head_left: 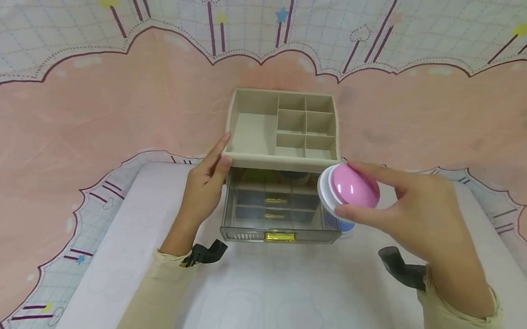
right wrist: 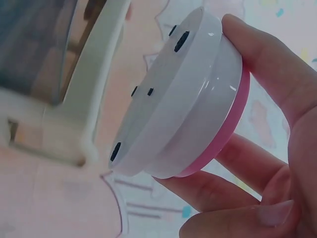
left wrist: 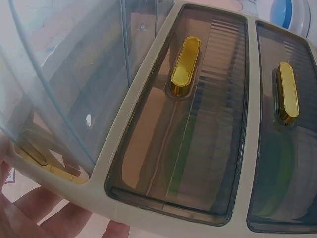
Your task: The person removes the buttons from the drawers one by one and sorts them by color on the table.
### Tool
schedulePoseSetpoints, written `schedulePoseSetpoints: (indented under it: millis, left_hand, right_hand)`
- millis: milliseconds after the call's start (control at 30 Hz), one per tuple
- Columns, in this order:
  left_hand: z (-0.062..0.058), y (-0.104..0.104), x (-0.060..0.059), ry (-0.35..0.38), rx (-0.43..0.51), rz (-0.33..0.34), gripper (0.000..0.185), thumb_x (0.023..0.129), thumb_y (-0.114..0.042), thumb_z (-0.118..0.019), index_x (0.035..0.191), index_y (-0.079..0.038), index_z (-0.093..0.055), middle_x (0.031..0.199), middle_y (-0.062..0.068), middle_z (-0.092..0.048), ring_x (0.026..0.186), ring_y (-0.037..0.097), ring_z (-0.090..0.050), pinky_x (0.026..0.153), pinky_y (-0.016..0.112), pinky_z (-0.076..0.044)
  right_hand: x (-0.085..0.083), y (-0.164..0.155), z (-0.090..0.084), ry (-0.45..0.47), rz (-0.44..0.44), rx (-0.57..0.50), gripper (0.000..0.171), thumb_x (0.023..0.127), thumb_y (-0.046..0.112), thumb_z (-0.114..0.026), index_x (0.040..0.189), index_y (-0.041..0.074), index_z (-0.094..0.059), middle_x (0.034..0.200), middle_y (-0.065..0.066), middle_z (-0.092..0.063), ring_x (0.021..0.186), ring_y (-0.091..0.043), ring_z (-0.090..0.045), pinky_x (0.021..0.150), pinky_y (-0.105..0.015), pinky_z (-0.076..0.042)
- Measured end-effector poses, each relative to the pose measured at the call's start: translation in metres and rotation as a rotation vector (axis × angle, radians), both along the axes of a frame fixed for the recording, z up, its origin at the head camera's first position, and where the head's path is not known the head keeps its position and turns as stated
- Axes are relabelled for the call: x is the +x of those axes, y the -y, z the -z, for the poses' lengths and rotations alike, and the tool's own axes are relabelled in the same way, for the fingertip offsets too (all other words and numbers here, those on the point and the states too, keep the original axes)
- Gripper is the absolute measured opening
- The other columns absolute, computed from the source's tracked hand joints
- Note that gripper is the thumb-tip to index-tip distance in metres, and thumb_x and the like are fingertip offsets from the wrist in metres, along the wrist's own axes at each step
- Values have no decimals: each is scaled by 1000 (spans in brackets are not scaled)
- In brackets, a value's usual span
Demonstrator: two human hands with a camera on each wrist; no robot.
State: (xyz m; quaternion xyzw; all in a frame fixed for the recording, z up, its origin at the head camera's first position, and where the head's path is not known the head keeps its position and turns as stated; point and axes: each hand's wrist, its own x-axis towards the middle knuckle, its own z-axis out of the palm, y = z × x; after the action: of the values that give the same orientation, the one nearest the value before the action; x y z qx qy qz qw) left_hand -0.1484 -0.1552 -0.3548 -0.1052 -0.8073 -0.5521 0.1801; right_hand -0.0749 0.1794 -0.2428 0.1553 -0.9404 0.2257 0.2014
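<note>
The right hand (head_left: pixel 423 214) holds a pink dome (head_left: pixel 350 190) by its edges. The left hand (head_left: pixel 203 191) (fingers straight) rests against the organizer (head_left: pixel 282 158), whose bottom drawer (head_left: pixel 279 231) sticks out. A blue thing (head_left: pixel 344 227) sits behind the dome.

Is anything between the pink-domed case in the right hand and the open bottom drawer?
Nothing visible. The right hand holds the pink-domed case beside the drawer's right front corner; the drawer stands pulled out, open-topped.

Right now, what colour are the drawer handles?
Gold, the drawer handles show best in the left wrist view.
</note>
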Motion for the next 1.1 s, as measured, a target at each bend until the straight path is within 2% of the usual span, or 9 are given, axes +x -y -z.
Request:
schedulePoseSetpoints:
  millis: [67,133,233,300,400,600,767,900,1100]
  left_hand:
    - [0,0,0,0,4,2,48,107,-28,-54,153,-39,-47,107,6,-61,70,13,-48,66,22,-42]
    - [0,-1,0,2,11,4,48,107,-28,-54,152,-39,-47,96,7,-57,69,12,-47,64,22,-41]
    - [1,-1,-1,2,13,12,48,107,-28,-54,153,-40,-47,89,6,-53,68,12,-46,64,23,-41]
    - [1,-1,-2,-4,4,8,48,107,-29,-54,152,-42,-47,86,5,-51,67,12,-45,63,23,-41]
    - [2,1,-2,-19,-18,-3,47,107,-29,-54,152,-41,-46,95,5,-56,68,13,-46,64,23,-41]
    - [2,1,-2,-18,-25,-3,47,107,-31,-53,153,-41,-46,112,6,-62,70,14,-48,66,22,-42]
    - [2,-1,-1,-2,-7,7,47,107,-31,-54,153,-42,-46,107,6,-61,70,14,-48,64,22,-42]
    - [2,-1,0,3,-11,3,48,107,-31,-54,152,-43,-46,98,7,-58,70,14,-48,65,23,-42]
    - [1,1,0,-1,-24,-9,48,107,-32,-54,152,-43,-46,112,4,-61,72,15,-50,68,22,-43]
  right_hand:
    - [-1,-8,1,-13,31,-9,72,60,47,-99,126,35,-74,60,6,-44,65,-14,-34,56,-27,-24]
    - [-1,-15,4,-7,65,-24,73,60,46,-99,127,36,-73,60,4,-41,64,-14,-33,56,-27,-22]
    - [-1,-26,9,61,147,-34,74,63,50,-97,131,37,-71,59,0,-38,66,-17,-34,55,-29,-23]
    - [-2,-32,16,102,199,-34,76,65,53,-95,134,35,-68,59,-3,-39,66,-19,-36,53,-31,-24]
    - [-3,-40,29,138,241,-33,76,67,56,-92,136,33,-67,56,-4,-37,62,-20,-36,49,-32,-25]
    - [-6,-54,67,175,217,-21,72,70,58,-90,134,30,-70,52,2,-34,57,-17,-38,46,-30,-25]
    - [-7,-60,97,217,181,-7,70,72,58,-89,132,28,-71,50,5,-33,56,-15,-38,46,-29,-27]
    - [-6,-61,114,276,170,7,72,74,61,-86,135,26,-69,51,6,-34,58,-17,-39,47,-28,-28]
    - [-8,-61,138,357,155,31,77,76,68,-80,139,27,-66,52,5,-37,62,-19,-42,47,-27,-30]
